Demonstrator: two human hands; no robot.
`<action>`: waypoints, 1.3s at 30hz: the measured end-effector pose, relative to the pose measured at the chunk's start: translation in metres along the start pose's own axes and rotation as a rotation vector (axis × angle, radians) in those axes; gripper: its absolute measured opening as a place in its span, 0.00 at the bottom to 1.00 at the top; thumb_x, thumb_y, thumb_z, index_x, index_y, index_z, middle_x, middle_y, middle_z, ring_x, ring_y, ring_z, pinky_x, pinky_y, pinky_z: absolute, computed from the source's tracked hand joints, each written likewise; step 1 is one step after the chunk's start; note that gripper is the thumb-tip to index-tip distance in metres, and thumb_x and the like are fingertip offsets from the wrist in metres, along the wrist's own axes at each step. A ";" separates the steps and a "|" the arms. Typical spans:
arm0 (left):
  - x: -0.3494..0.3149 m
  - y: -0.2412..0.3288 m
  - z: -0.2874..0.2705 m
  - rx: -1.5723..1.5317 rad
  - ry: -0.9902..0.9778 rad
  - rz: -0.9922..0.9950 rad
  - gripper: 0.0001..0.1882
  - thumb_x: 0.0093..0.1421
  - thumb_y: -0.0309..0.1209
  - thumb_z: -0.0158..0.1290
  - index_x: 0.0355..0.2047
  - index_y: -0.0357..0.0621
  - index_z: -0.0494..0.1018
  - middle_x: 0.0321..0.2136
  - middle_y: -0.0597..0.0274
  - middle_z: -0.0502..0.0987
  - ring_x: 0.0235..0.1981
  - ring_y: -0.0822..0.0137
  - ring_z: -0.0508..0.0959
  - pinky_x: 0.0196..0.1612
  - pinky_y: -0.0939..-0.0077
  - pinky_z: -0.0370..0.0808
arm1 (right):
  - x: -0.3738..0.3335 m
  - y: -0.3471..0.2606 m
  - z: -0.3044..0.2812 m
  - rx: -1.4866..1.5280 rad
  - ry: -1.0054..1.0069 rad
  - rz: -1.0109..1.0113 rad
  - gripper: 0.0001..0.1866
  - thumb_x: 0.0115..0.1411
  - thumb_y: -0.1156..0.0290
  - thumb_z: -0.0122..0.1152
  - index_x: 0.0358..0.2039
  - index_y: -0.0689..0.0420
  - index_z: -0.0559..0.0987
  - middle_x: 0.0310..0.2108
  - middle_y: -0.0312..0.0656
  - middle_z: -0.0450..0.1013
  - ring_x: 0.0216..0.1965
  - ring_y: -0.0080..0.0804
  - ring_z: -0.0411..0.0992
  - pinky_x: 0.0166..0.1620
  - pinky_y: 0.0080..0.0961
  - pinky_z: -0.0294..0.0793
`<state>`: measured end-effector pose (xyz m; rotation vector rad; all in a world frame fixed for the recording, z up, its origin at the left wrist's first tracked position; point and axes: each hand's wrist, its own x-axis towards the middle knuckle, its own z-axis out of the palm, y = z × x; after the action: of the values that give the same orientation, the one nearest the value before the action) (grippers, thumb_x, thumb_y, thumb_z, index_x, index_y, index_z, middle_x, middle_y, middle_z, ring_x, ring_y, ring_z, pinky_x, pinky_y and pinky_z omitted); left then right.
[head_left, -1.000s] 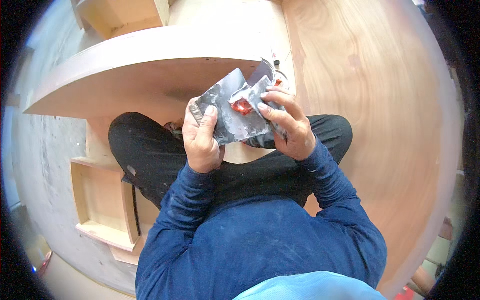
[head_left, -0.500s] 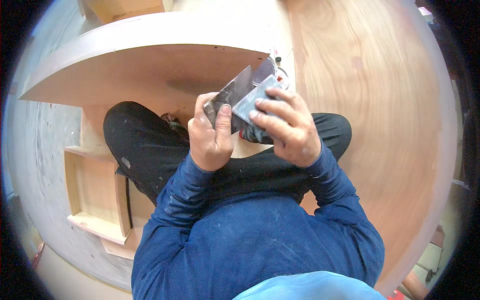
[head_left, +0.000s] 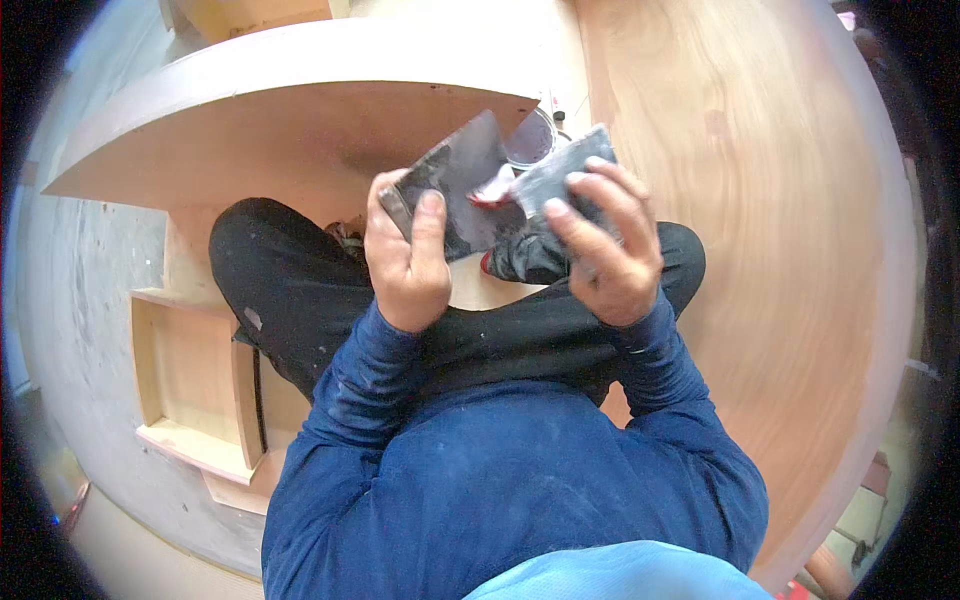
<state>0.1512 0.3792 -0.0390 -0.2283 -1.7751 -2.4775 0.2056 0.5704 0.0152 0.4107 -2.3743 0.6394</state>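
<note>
My left hand (head_left: 408, 270) is closed round the edge of a flat dark metal scraper (head_left: 455, 170), thumb on its upper face. In my right hand (head_left: 622, 262) is a second flat scraper (head_left: 572, 168), grey and smeared, with the fingers lying over its face. A lump of white paste with a red streak (head_left: 492, 188) shows at the inner edge of the left scraper, near the right scraper's tip. Beyond the blades stands a round can (head_left: 531, 138), partly hidden by them.
A curved wooden panel (head_left: 260, 140) overhangs in front at the left. To the right stretches a large wood-grain sheet (head_left: 770, 250). An open wooden box frame (head_left: 195, 370) lies at the left beside my bent leg (head_left: 290, 290).
The scrapers have moved apart: the right one went up and right, the left one slightly left and flatter to view. The red and white paste between them now shows.
</note>
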 end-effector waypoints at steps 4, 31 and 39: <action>0.002 0.001 -0.001 0.156 0.000 0.008 0.09 0.68 0.26 0.47 0.46 0.35 0.67 0.35 0.60 0.76 0.36 0.75 0.73 0.43 0.82 0.70 | 0.005 -0.011 0.003 -0.135 -0.268 -0.094 0.25 0.39 0.90 0.61 0.40 0.56 0.83 0.45 0.50 0.75 0.52 0.54 0.73 0.52 0.43 0.75; 0.008 0.006 -0.015 0.352 0.240 0.293 0.09 0.68 0.27 0.47 0.45 0.35 0.68 0.37 0.61 0.75 0.37 0.74 0.73 0.45 0.79 0.71 | -0.018 0.015 0.019 0.223 -0.326 0.082 0.26 0.42 0.90 0.57 0.45 0.59 0.79 0.49 0.48 0.73 0.53 0.49 0.72 0.56 0.37 0.71; 0.006 0.008 -0.002 -0.531 -0.039 -0.487 0.08 0.68 0.23 0.45 0.46 0.38 0.68 0.40 0.60 0.76 0.38 0.72 0.76 0.45 0.77 0.74 | -0.016 -0.004 0.031 0.334 -0.108 -0.011 0.30 0.39 0.94 0.59 0.44 0.55 0.80 0.48 0.53 0.71 0.55 0.58 0.71 0.56 0.48 0.72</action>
<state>0.1463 0.3749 -0.0307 0.1498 -1.2541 -3.2761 0.2041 0.5525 -0.0148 0.6153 -2.3660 1.0374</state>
